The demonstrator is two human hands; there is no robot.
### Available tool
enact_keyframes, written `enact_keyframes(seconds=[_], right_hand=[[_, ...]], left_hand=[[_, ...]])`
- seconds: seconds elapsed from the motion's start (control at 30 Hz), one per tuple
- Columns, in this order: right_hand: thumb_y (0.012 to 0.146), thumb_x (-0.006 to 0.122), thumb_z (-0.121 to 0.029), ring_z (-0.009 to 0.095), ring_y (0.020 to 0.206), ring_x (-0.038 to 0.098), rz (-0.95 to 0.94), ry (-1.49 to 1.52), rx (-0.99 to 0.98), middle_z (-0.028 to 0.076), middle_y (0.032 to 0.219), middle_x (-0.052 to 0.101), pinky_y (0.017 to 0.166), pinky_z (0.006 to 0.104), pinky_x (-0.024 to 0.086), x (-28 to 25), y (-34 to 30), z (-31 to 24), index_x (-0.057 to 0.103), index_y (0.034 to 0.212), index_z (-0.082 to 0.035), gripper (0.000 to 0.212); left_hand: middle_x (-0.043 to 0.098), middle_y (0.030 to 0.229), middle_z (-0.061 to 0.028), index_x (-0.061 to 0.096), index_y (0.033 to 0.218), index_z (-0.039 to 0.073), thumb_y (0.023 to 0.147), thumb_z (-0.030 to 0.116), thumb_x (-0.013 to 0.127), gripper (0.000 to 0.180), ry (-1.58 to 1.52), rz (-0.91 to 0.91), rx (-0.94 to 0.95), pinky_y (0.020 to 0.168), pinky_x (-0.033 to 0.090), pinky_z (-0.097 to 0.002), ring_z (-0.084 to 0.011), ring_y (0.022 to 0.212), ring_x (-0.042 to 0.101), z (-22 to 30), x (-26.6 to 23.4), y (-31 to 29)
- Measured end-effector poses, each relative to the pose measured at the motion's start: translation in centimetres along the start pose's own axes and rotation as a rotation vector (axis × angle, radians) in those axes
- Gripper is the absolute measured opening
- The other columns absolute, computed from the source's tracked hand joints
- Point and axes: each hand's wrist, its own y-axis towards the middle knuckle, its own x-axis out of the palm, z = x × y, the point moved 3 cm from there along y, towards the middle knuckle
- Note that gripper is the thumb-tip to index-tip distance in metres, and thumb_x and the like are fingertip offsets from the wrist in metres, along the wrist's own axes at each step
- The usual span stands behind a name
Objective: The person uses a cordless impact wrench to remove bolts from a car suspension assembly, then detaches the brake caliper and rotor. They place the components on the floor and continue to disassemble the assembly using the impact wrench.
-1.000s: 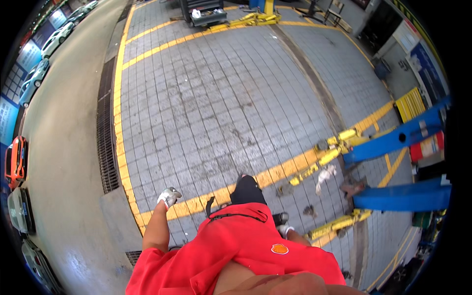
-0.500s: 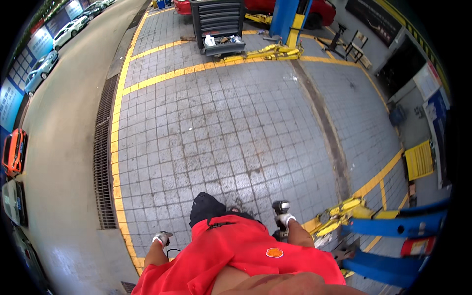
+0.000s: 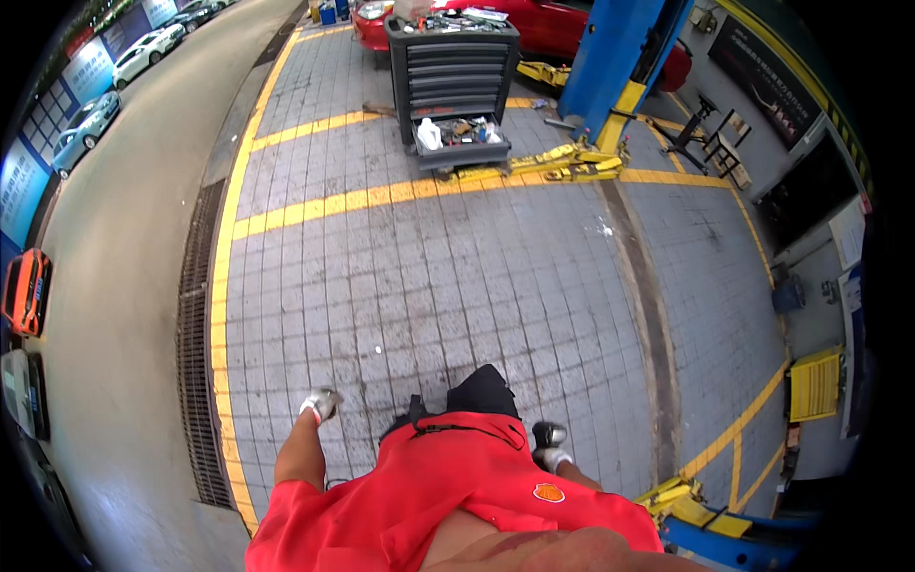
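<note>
My left hand (image 3: 323,403), in a white and grey glove, hangs out to the left of my red shirt, above the tiled floor. Its fingers are too small and blurred to read. On the other side, my gloved right hand (image 3: 554,460) is closed around a black pistol-grip power tool (image 3: 547,436). Only the head of that tool shows clearly; my wrist and shirt hide much of the rest. Neither hand touches anything else that I can see.
Ahead stands a dark grey tool cart (image 3: 457,81) with its bottom drawer (image 3: 464,143) pulled out. Beside it are a blue lift post (image 3: 610,71) and yellow lift arms (image 3: 562,164). Another yellow lift arm (image 3: 681,496) lies low right. A floor grate (image 3: 195,353) runs along the left.
The tool cart and lift post ahead look nearer, and the lift arm at right has slid back. My left hand has swung forward; the right one sits lower, still with the power tool.
</note>
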Motion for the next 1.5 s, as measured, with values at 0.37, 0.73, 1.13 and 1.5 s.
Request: enact_keyframes(seconds=[0.37,0.73,1.13,1.5], right_hand=[[0.089,0.073,-0.038,0.03,0.083,0.072,0.162,-0.263,-0.235,0.015,0.103,0.073,0.075,0.0478,0.058,3.6,-2.9,-49.5,0.072,0.115,-0.009,0.038],[0.081,0.08,-0.044,0.026,0.1,0.07,0.537,-0.284,-0.609,0.014,0.115,0.074,0.086,0.0441,0.055,0.1,-20.1,-104.7,0.072,0.126,-0.007,0.059],[0.085,0.08,-0.028,0.026,0.078,0.068,0.477,0.045,-0.131,0.013,0.092,0.072,0.073,0.0409,0.056,6.2,-10.7,-115.6,0.064,0.125,-0.004,0.049],[0.083,0.08,-0.025,0.025,0.074,0.067,0.412,-0.029,-0.26,0.011,0.092,0.072,0.067,0.0422,0.056,1.8,-12.2,-132.7,0.065,0.123,-0.001,0.049]], left_hand=[[0.058,0.069,-0.0009,0.069,0.1,0.008,0.091,0.031,0.075,0.026,-0.663,0.213,0.31,0.05,0.044,-0.03,-0.013,0.057,0.054,59.0,-6.5,26.0],[0.055,0.063,-0.0019,0.064,0.087,0.009,0.097,0.036,0.068,0.029,-0.935,0.07,0.58,0.051,0.041,-0.0308,-0.0138,0.055,0.053,100.3,-14.8,58.3],[0.055,0.063,-0.0055,0.059,0.081,0.009,0.097,0.027,0.07,0.026,-1.52,0.235,0.236,0.047,0.041,-0.033,-0.0193,0.051,0.052,126.3,-30.7,97.4],[0.055,0.066,0.0032,0.061,0.085,0.017,0.094,0.023,0.074,0.018,-1.641,-0.078,0.256,0.051,0.045,-0.025,-0.0132,0.059,0.054,126.6,-30.3,98.2]])
